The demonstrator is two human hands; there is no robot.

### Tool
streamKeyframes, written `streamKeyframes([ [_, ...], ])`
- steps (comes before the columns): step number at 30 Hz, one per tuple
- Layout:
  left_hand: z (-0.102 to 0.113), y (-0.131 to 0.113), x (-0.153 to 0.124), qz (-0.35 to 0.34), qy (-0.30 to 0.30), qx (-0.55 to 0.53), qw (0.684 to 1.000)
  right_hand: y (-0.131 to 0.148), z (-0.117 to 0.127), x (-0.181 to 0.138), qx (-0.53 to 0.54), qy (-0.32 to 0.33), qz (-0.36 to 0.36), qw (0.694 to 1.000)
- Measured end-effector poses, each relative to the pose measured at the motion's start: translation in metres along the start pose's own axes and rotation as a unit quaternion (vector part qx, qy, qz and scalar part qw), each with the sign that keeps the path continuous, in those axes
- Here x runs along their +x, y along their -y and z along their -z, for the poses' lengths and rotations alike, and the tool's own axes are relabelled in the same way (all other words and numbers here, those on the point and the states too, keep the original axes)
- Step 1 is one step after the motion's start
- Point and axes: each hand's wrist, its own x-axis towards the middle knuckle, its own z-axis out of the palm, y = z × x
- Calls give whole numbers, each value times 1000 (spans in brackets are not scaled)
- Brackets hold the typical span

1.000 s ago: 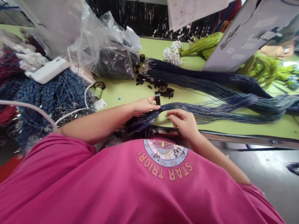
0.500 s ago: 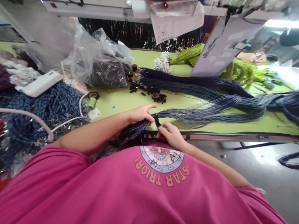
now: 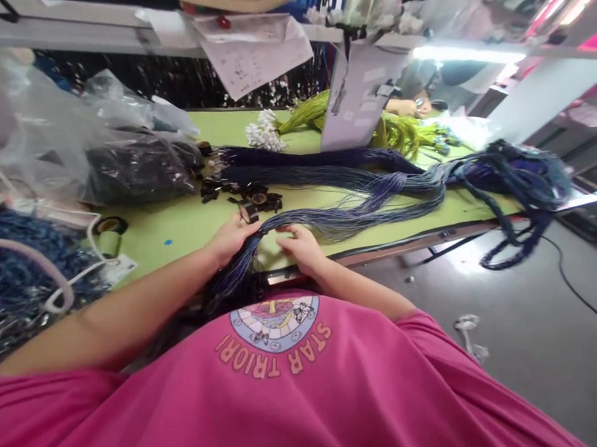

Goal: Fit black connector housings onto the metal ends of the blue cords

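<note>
A long bundle of thin blue cords [image 3: 358,210] lies across the green table [image 3: 178,226] and hangs over its near edge toward me. My left hand [image 3: 229,237] grips this bundle near the edge, with a small black tape roll [image 3: 248,212] at its fingertips. My right hand [image 3: 300,245] is closed on the same bundle just to the right. A second, darker cord bundle [image 3: 315,161] lies behind it.
Clear plastic bags [image 3: 99,147] with dark material sit at the back left. Small black pieces [image 3: 257,197] and tape rolls [image 3: 109,227] lie on the table. White-and-green flower stems [image 3: 283,127] lie at the back. Another person's hands [image 3: 407,106] work across the table. Blue cord heaps [image 3: 11,278] lie at left.
The view has swung right. My right hand moved up from the table's edge onto the bundle. The black tape piece between my hands is replaced by a small roll at my left fingertips.
</note>
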Motion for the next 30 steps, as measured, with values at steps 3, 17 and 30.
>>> streamKeyframes([
  [3, 0, 1, -7, -78, 32, 31, 996, 25, 10, -18, -2, 71, 43, 997],
  [17, 4, -24, 9, -105, 128, 336, 927, -10, -3, -20, -84, 125, -65, 987],
  [30, -2, -70, 33, -302, -42, 745, 593, 39, 19, -41, -239, 204, 172, 934],
])
